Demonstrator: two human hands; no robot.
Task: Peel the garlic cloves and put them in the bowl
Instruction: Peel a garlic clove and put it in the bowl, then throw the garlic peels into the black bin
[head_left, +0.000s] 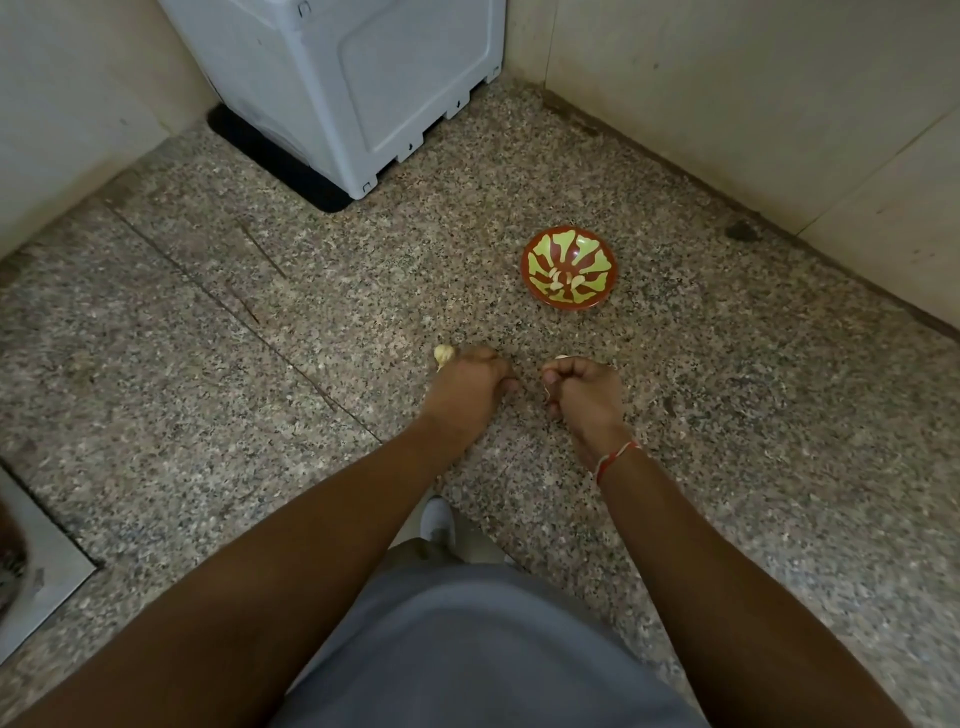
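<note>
Two hands are reaching out over a speckled stone counter, side by side and a little apart. The left hand is curling its fingers down and gripping a garlic bulb, whose pale, papery end is sticking out past the knuckles on the far left side; most of the bulb is hiding under the hand. The right hand is closing into a loose fist, and bits of something pale are peeking out at the top of the fist and between the thumb and fingers; it is looking like a clove or its skin, though the hand is covering too much of it to tell which. A red and white thread is circling the right wrist. Beyond the right hand, well apart from it, a bowl is sitting upright on the counter, red with a green splashed pattern, and a few peeled cloves are lying in its bottom. A pale grey plastic appliance is standing on a black mat in the far corner, where two cream walls are meeting. At the left edge a sink is cutting into the counter. A grey shirt is filling the near middle, with a light shoe showing below the counter's edge.
</note>
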